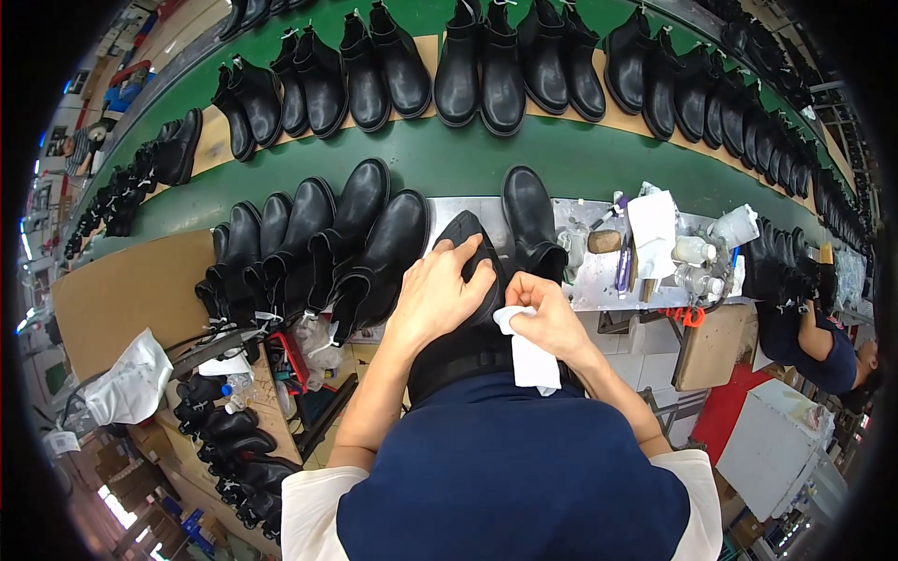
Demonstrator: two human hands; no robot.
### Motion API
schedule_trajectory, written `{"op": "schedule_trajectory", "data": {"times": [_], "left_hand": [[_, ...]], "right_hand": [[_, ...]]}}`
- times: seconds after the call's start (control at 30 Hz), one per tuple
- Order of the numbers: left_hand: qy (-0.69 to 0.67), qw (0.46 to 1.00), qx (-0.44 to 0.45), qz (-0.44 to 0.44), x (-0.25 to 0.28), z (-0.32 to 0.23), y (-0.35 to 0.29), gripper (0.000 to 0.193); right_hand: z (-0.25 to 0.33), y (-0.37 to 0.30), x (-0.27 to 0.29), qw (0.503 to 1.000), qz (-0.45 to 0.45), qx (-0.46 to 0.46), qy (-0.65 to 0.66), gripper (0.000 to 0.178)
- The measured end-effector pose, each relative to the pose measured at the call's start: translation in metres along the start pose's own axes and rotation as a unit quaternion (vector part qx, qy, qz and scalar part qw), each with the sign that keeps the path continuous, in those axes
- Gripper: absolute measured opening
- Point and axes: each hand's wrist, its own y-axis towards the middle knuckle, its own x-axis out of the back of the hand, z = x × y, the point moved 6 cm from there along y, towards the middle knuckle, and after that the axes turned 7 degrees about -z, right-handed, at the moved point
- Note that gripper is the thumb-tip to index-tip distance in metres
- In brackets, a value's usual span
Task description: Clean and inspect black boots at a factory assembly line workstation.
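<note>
A black boot (460,228) lies tilted in front of me, over my lap at the near edge of the bench. My left hand (438,288) grips it from the left, thumb and fingers pressing on its dark surface. In my right hand (550,325) a white cloth (536,363) is pinched, its loose end hanging toward my apron. The bunched part of the cloth is close to the boot's right side; whether it touches cannot be made out. Just beyond the right hand stands another black boot (528,210). Several more black boots (398,241) stand left of the left hand.
Long rows of black boots (456,75) line the green conveyor (599,150) ahead. Cloths, plastic bottles (694,250) and orange-handled scissors (693,317) sit at the right. Cardboard (122,280) lies left. A co-worker (828,346) is at far right.
</note>
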Motion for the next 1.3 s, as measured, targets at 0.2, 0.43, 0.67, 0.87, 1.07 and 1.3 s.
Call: {"op": "schedule_trajectory", "data": {"times": [0.2,0.43,0.67,0.87,1.07,1.3], "left_hand": [[0.002,1.0,0.001,0.0,0.0,-0.002,0.0,0.049],[0.001,1.0,-0.003,-0.006,-0.001,0.001,0.0,0.048],[0.009,1.0,-0.008,-0.002,-0.002,-0.002,0.001,0.048],[0.007,1.0,-0.002,-0.003,-0.001,-0.001,0.001,0.048],[0.006,1.0,-0.01,-0.011,-0.002,-0.002,0.001,0.048],[0.008,1.0,-0.008,-0.014,-0.002,0.0,0.002,0.048]], "right_hand": [[-0.014,0.005,0.007,0.998,-0.039,-0.038,0.043,0.007],[-0.001,0.0,0.001,0.999,0.004,0.003,-0.043,0.008],[-0.016,0.004,0.009,0.996,-0.028,-0.056,0.068,0.007],[-0.005,-0.002,-0.001,0.999,-0.023,-0.021,0.019,0.006],[-0.008,-0.005,0.003,0.997,-0.063,-0.014,0.036,0.009],[-0.007,-0.005,0.001,0.997,-0.077,-0.026,0.003,0.009]]}}
